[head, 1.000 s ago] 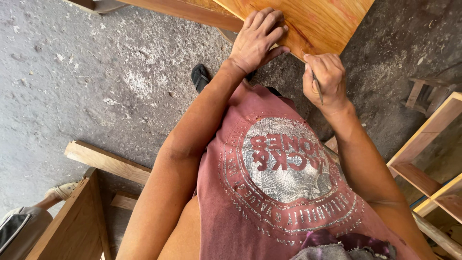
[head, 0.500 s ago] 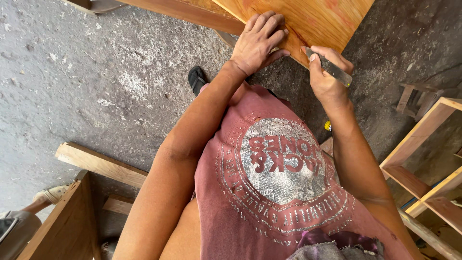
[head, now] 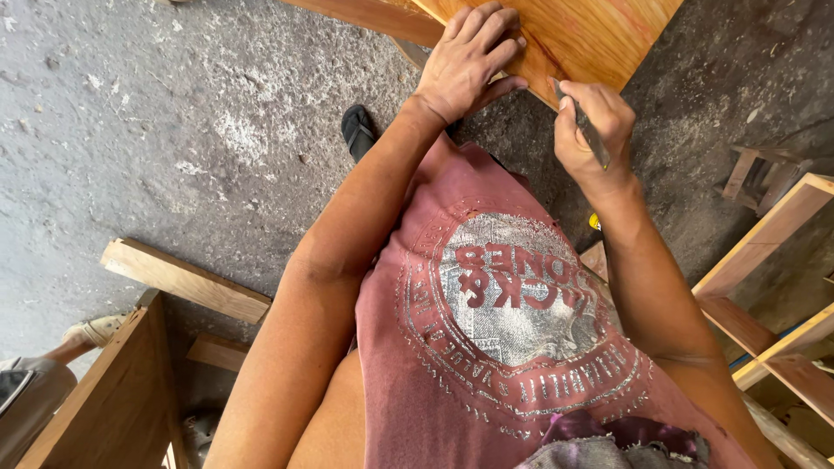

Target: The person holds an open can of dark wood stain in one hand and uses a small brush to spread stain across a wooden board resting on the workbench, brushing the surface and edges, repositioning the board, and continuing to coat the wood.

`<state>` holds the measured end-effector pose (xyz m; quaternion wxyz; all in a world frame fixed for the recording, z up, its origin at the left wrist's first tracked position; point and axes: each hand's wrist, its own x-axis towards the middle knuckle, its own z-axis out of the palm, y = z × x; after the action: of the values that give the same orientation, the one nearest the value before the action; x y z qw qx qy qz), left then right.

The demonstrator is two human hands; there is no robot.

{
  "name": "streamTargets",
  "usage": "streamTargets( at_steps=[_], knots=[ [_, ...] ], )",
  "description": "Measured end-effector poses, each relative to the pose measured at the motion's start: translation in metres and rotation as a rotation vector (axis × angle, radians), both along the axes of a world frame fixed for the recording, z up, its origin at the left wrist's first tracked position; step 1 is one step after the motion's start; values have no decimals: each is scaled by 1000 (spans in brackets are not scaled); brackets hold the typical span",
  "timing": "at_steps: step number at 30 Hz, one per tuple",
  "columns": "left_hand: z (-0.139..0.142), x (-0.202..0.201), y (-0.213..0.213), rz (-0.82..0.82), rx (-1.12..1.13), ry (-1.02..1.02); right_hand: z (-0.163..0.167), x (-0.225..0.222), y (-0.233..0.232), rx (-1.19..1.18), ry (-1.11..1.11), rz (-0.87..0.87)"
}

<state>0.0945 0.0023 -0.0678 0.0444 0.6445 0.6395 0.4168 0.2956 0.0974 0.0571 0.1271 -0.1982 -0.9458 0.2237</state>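
Orange-brown varnished wooden panel [head: 573, 30] lies at the top of the view, above the grey concrete floor [head: 174, 130]. Left hand [head: 469, 61] rests flat on the panel's near edge, fingers spread. Right hand [head: 591, 130], closed around a thin dark metal tool [head: 582, 126], holds its tip at that edge.

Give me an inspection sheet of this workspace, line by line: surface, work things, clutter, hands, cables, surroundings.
Surface: rough grey concrete floor, dusty with pale patches.
Work things: orange-brown varnished wooden panel; thin dark pencil-like tool.
Clutter: loose pale wooden plank; black sandal.
Hands: left hand flat on the panel near its edge; right hand grips the tool just off that edge.
Cables: nothing seen.
Surroundings: unfinished wooden frame at right; wooden box corner and another person's foot at lower left.
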Motion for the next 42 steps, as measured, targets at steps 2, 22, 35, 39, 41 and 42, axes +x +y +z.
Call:
streamTargets(
  at_steps=[2,22,35,39,41,42],
  knots=[
    [0,-2,-1,1,15,7,1,1,1,24,-15,50],
    [21,-4,5,7,-19,15,14,62,36,-883,39,-417],
    [44,2,8,53,-96,-34,-4,89,147,-122,13,-735],
    [61,9,17,85,-254,-78,-45,90,220,-317,172,-751],
    [72,18,22,172,-373,-25,-65,82,261,-377,264,-771],
    [77,22,29,212,-424,3,-74,73,284,-287,322,-760]
  ],
)
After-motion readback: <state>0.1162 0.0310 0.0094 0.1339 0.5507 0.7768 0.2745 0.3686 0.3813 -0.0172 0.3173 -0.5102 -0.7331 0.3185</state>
